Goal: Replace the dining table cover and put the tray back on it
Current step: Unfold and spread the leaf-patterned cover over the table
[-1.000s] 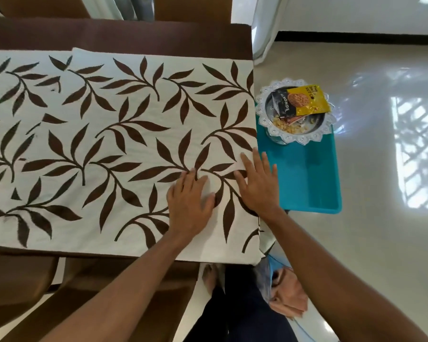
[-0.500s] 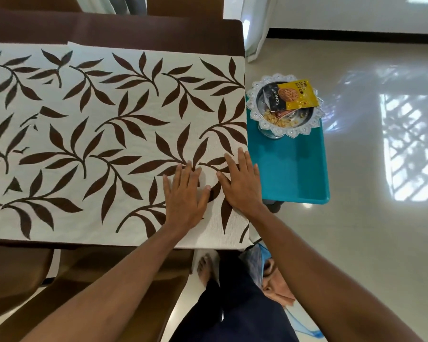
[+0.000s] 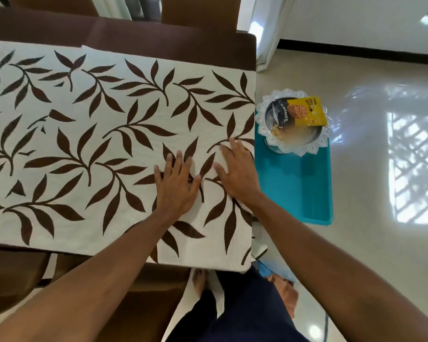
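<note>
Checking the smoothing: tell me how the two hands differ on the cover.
The left hand lies further in on the cover; the right hand sits by its right edge. The left hand's fingers are spread; the right hand's lie closer together and slant leftward. Both rest flat, palms down, on the cover.

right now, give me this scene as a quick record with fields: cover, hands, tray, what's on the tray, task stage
cover: white with brown leaves, spread flat on the brown table
left hand: flat on the cover, fingers straight
right hand: flat on the cover near its right edge
tray: teal, off the table, beside its right end
on tray: scalloped dish holding a yellow almond packet
stage: cover laid, tray not yet put back
</note>
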Tool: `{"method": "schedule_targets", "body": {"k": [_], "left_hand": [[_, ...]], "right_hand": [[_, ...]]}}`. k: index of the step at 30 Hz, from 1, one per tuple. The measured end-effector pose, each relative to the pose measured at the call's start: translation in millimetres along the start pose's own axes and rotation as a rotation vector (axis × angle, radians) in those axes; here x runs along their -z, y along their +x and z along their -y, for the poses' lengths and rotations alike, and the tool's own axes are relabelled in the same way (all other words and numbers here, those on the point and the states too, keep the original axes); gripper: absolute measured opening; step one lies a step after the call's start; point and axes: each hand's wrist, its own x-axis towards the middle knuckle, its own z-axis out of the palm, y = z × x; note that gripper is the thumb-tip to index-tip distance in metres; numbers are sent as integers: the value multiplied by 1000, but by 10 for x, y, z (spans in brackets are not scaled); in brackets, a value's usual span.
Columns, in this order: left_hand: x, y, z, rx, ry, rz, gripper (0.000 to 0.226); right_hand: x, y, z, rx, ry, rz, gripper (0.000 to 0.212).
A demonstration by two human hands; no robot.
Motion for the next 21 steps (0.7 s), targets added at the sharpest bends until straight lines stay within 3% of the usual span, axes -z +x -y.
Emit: {"method": "schedule_targets", "body": {"k": [4, 6, 8, 12, 14, 18, 21], "left_hand": [[49, 490, -110, 57, -26, -36, 57], [42, 774, -131, 100, -19, -36, 58], [34, 1088, -139, 127, -4, -15, 62], [52, 1855, -180, 132, -10, -36, 63], [44, 2262, -233, 167, -22, -46, 66], [49, 2966, -328, 159, 48, -51, 68], [61, 3382, -336, 115, 95, -27, 70]], "right_hand": [[-66, 657, 59, 341, -124, 201, 58], [-17, 1094, -76, 397, -159, 239, 60], [75, 1571, -356, 333, -192, 169, 61], [341, 2503, -962, -8, -191, 20, 61], [390, 2914, -999, 55, -200, 25, 62], [299, 3405, -853, 410, -212, 190, 62], [349, 3855, -1074, 289, -233, 124, 67]]}}
